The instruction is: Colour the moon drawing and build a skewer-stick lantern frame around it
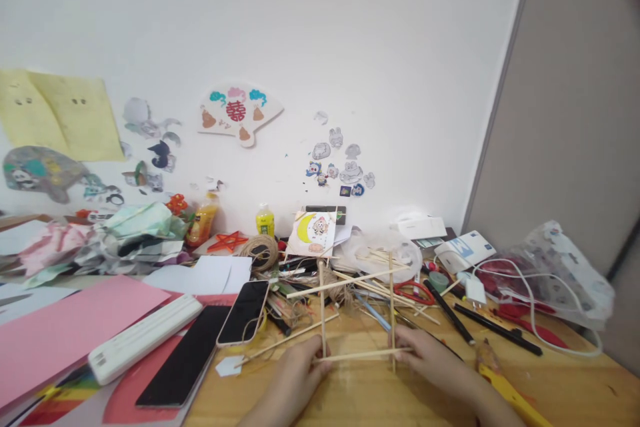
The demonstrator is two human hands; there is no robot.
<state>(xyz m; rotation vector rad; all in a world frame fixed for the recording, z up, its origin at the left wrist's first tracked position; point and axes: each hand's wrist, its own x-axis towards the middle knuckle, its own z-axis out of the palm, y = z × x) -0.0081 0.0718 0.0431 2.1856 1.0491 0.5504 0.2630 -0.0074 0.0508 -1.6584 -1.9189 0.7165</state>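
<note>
A square frame of thin wooden sticks (357, 355) stands up between my hands, its stick ends crossing past each other at the corners. My left hand (299, 367) pinches the lower left corner. At the lower right corner, the fingers of my right hand (425, 355) close around the crossing sticks. The upper crosspiece slants upward to the right. Behind the frame lie loose wooden sticks (376, 285), a bundle of twine (336, 287) and red-handled scissors (414, 291). A yellow glue gun (505, 390) rests near my right forearm.
Left of my hands lie a phone (243, 313), a black slab (185, 357), a white oblong case (145, 339) and pink paper (85, 330). Drink bottles (265, 220), a twine coil (259, 252) and a decorated card (314, 235) stand near the wall. A charger with cable (475, 290) sits right.
</note>
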